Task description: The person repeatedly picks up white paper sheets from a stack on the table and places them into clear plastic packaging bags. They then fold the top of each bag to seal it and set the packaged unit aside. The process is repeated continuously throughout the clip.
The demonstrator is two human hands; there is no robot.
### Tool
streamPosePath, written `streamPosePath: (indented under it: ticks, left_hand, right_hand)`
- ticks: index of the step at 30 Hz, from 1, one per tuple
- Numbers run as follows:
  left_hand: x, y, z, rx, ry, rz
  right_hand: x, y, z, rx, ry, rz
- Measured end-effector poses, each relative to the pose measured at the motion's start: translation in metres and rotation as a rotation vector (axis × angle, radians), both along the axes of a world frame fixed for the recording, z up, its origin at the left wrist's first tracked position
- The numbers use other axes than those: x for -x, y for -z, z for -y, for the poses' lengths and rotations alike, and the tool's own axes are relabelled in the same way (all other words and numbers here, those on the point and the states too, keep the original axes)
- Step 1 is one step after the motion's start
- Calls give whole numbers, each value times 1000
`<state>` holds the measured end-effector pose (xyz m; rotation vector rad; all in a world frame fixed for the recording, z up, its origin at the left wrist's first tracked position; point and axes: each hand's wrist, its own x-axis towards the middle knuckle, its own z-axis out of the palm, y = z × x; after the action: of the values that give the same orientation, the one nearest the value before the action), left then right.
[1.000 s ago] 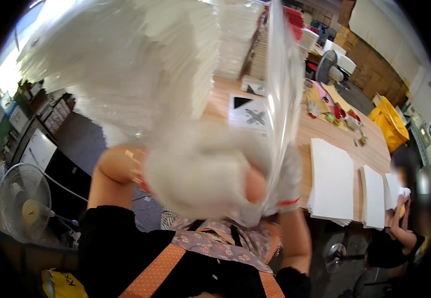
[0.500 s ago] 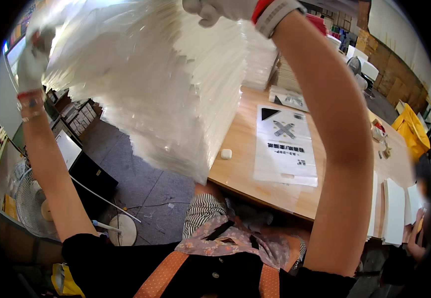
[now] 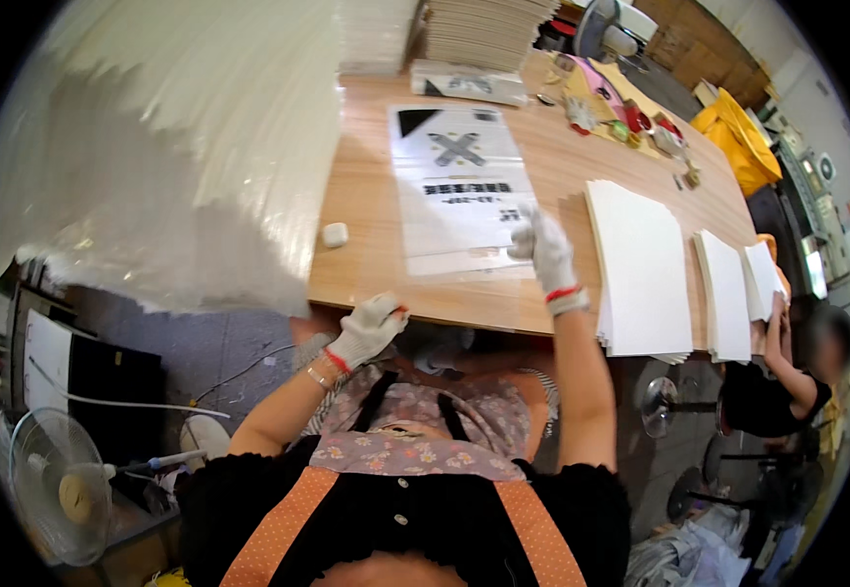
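My left hand (image 3: 371, 328), in a white knit glove with a red cuff, hovers at the table's near edge. Its fingers are curled in, with orange-red at the tips and nothing visible in them. My right hand (image 3: 542, 249), gloved likewise, is over the lower right corner of a flat printed plastic bag (image 3: 444, 220). Its fingers are bent, slightly blurred, and nothing shows between them; contact with the bag is unclear. A small white block (image 3: 335, 235) lies left of the bag. Farther left, a big fanned stack of clear plastic bags (image 3: 160, 166) overhangs the table edge.
White paper stacks (image 3: 640, 269) stand along the right edge of the wooden table (image 3: 366, 279). Behind are a folded printed bag (image 3: 469, 83), a tall stack of sheets (image 3: 483, 29) and small items on cloth. A person (image 3: 787, 382) works far right. A fan (image 3: 68, 489) stands lower left.
Both hands have come down from the plastic stack, now let go, to the table's near side. The stack now lies at the left. The view has shifted right, showing more paper stacks.
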<state>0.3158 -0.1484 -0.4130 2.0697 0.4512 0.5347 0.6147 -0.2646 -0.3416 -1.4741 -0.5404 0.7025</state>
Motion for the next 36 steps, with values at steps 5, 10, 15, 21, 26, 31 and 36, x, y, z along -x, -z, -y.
streamPosePath:
  ticks: [5,10,15,21,26,31,36]
  left_hand:
    - [-154,13,-4,-294,-67,-26]
    - [-225,50,-20,-473,-170,-320]
    - [-225,44,-50,-268,-64,-398]
    - [-214,-12,-54,-215,171,-167]
    - [-213,5,-113,469,65,160]
    - [-207,-16,-135,827,118,479]
    - [-210,-31,-80,129,137,-107]
  right_hand:
    - [10,131,73,-113,535,-77]
    - [3,132,81,-201,477,-283]
    - [5,114,82,-50,371,-305]
    - [0,106,-33,-212,-66,-482]
    - [1,63,-68,-119,17,-423]
    - [-24,77,-40,-60,-13,-409]
    - [-3,75,-72,-28,-7,-379]
